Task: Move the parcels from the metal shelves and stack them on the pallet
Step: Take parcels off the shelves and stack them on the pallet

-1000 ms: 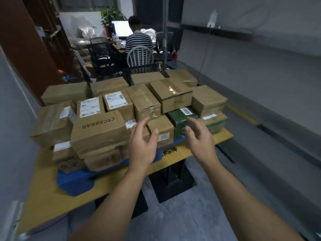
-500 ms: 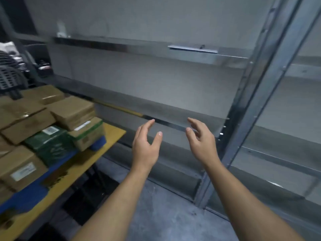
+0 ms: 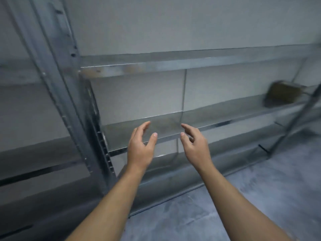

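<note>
Grey metal shelves (image 3: pixel 234 114) fill most of the view, with a grey floor (image 3: pixel 260 197) below them. A thick metal post (image 3: pixel 57 75) stands on the left.

Both hands are held up in front of the middle shelf. The left hand (image 3: pixel 139 150) has a wide grip. Its fingers are spread and a little bent, and it holds nothing. The right hand (image 3: pixel 196 147) has a wide grip too and holds nothing. The palms face each other with a gap between them, like hands ready to take a box. Neither hand touches the shelf.

One brown parcel (image 3: pixel 279 93) sits on the middle shelf, far over to the right and well apart from both hands. It is blurry, so I cannot tell its exact shape. No other parcel shows on the parts of the shelves in view.

The pallet is not in view, so I cannot tell how many parcels are stacked on it. Going by the shelves, much of the job looks done, since so little is on them. At least this one parcel is left to move. I think the step now is to fetch it: reach right, take it from both sides, and carry it to the pallet.
</note>
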